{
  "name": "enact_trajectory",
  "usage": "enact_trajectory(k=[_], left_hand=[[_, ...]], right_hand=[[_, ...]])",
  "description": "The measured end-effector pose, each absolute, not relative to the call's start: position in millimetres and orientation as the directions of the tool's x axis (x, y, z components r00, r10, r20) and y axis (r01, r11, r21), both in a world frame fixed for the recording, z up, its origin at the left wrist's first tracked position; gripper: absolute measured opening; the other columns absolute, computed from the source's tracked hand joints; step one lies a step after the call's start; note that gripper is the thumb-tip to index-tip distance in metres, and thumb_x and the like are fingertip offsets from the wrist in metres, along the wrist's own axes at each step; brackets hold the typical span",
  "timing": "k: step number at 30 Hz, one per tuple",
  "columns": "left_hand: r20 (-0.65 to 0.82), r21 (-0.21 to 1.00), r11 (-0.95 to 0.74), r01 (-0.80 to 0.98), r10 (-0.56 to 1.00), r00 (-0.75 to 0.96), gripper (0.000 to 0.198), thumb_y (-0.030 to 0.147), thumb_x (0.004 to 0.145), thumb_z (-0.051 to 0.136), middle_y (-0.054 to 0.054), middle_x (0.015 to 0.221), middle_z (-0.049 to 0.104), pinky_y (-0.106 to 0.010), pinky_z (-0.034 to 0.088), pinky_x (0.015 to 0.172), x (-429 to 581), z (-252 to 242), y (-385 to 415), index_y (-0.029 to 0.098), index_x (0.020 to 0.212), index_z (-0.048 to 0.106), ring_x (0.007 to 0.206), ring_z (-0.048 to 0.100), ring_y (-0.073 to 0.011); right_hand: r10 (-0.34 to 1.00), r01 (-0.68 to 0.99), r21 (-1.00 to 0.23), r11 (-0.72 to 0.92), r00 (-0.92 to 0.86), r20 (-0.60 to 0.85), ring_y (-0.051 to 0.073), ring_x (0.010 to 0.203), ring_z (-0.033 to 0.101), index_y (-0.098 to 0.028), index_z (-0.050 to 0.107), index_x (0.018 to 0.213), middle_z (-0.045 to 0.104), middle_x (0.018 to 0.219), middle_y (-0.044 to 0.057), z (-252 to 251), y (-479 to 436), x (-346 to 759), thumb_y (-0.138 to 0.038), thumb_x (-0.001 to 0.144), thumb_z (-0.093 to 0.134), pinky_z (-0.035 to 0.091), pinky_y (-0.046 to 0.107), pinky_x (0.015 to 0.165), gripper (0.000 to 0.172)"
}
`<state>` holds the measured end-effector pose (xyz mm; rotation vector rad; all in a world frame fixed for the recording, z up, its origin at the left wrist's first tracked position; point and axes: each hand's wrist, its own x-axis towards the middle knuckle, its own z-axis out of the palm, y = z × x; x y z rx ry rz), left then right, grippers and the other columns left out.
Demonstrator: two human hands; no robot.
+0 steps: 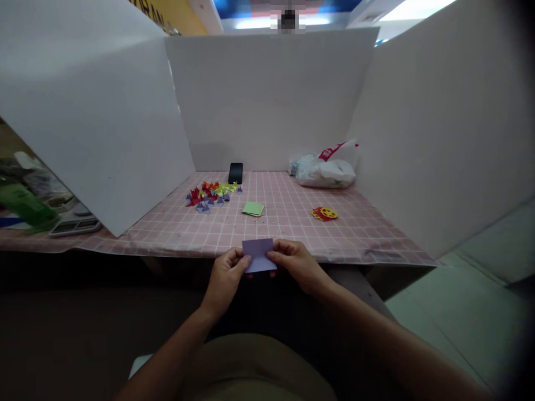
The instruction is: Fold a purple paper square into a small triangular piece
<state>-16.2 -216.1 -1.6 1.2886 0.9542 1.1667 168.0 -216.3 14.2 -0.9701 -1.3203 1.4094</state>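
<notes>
Both hands hold a small lilac paper rectangle (258, 253) just below the near edge of the table. My left hand (225, 275) pinches its lower left side with thumb on top. My right hand (295, 262) pinches its right edge. The paper looks folded in half. On the pink checked tablecloth (288, 231) beyond it lie a small stack of green paper squares (253, 209) and a heap of several folded paper pieces (212, 195) in red, orange, yellow and purple.
A black phone (236, 172) leans against the back white panel. A white plastic bag (328, 167) sits at the back right. A red and yellow paper cutout (324, 214) lies to the right. White boards wall the table on three sides. A calculator (75, 225) lies outside at left.
</notes>
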Motion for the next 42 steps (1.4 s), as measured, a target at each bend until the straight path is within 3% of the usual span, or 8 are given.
enact_trajectory(k=[9, 18, 24, 30, 33, 37, 39, 42], left_hand=[[0.09, 0.983, -0.054, -0.177, 0.975, 0.203, 0.019, 0.03, 0.079, 0.071, 0.0, 0.077, 0.066, -0.022, 0.048, 0.057, -18.3, 2.5, -224.5, 0.017, 0.092, 0.066, 0.065, 0.058, -0.0122], [0.106, 0.96, -0.055, -0.274, 0.978, 0.177, 0.004, 0.019, 0.081, 0.063, 0.003, 0.066, 0.062, -0.021, 0.043, 0.059, -29.9, 0.6, -229.1, 0.018, 0.081, 0.067, 0.057, 0.057, -0.0097], [0.085, 0.927, 0.005, -0.376, 0.971, 0.223, 0.006, 0.021, 0.077, 0.061, 0.002, 0.055, 0.06, -0.024, 0.04, 0.055, -28.7, 10.0, -237.9, 0.019, 0.078, 0.067, 0.051, 0.054, -0.0115], [0.044, 0.928, 0.058, -0.368, 0.964, 0.263, 0.011, 0.026, 0.076, 0.063, 0.0, 0.059, 0.062, -0.027, 0.044, 0.058, -29.9, 13.6, -241.7, 0.018, 0.081, 0.069, 0.054, 0.056, -0.0137], [0.115, 0.947, -0.016, -0.322, 0.949, 0.292, 0.023, 0.024, 0.076, 0.064, -0.004, 0.077, 0.07, -0.03, 0.049, 0.068, -33.5, 7.1, -241.4, 0.019, 0.098, 0.07, 0.068, 0.063, -0.0171], [0.302, 0.953, -0.288, -0.091, 0.916, 0.266, 0.039, 0.02, 0.077, 0.071, -0.007, 0.106, 0.071, -0.036, 0.05, 0.088, -34.1, 1.2, -241.8, 0.025, 0.115, 0.065, 0.095, 0.067, -0.0229], [0.402, 0.911, -0.412, 0.006, 0.892, 0.207, 0.039, 0.02, 0.075, 0.076, -0.007, 0.112, 0.069, -0.036, 0.049, 0.092, -32.7, 2.2, -242.2, 0.026, 0.112, 0.067, 0.105, 0.064, -0.0249], [0.465, 0.876, -0.475, 0.084, 0.878, 0.109, 0.012, 0.024, 0.079, 0.073, -0.006, 0.096, 0.07, -0.033, 0.05, 0.084, -31.4, 6.3, -243.5, 0.024, 0.091, 0.073, 0.094, 0.065, -0.0231]], right_hand=[[0.958, -0.156, -0.988, -0.013, -0.287, 0.033, 0.009, 0.052, 0.055, -0.019, 0.067, 0.093, 0.062, 0.068, -0.003, 11.4, -219.2, 168.8, -0.028, 0.078, 0.072, 0.046, 0.022, 0.051, 0.018], [0.947, -0.165, -0.986, 0.021, -0.312, 0.072, 0.012, 0.061, 0.06, -0.019, 0.075, 0.085, 0.067, 0.064, -0.001, 18.6, -230.3, 166.4, -0.014, 0.078, 0.061, 0.045, 0.026, 0.068, 0.016], [0.949, -0.264, -0.964, -0.036, -0.31, 0.049, 0.011, 0.051, 0.057, -0.018, 0.073, 0.077, 0.064, 0.057, -0.002, 27.5, -238.9, 161.2, -0.013, 0.073, 0.06, 0.042, 0.024, 0.057, 0.014], [0.947, -0.38, -0.912, -0.154, -0.321, -0.026, 0.011, 0.047, 0.058, -0.017, 0.071, 0.077, 0.064, 0.057, -0.001, 33.5, -243.5, 157.2, -0.02, 0.073, 0.066, 0.042, 0.023, 0.051, 0.008], [0.959, -0.437, -0.88, -0.184, -0.277, -0.063, 0.01, 0.047, 0.058, -0.016, 0.07, 0.078, 0.062, 0.055, -0.002, 30.9, -242.5, 157.0, -0.02, 0.072, 0.068, 0.045, 0.023, 0.053, 0.008], [0.96, -0.497, -0.839, -0.222, -0.261, -0.1, 0.011, 0.047, 0.057, -0.015, 0.071, 0.077, 0.062, 0.054, -0.001, 25.1, -240.6, 155.1, -0.017, 0.069, 0.068, 0.047, 0.023, 0.053, 0.009], [0.956, -0.516, -0.822, -0.243, -0.273, -0.111, 0.01, 0.047, 0.057, -0.015, 0.071, 0.077, 0.062, 0.054, -0.001, 23.3, -240.9, 153.4, -0.017, 0.068, 0.068, 0.048, 0.023, 0.053, 0.01], [0.94, -0.494, -0.827, -0.267, -0.324, -0.11, 0.01, 0.047, 0.057, -0.015, 0.07, 0.08, 0.062, 0.056, -0.001, 21.8, -243.1, 150.3, -0.018, 0.07, 0.068, 0.049, 0.024, 0.054, 0.011]])
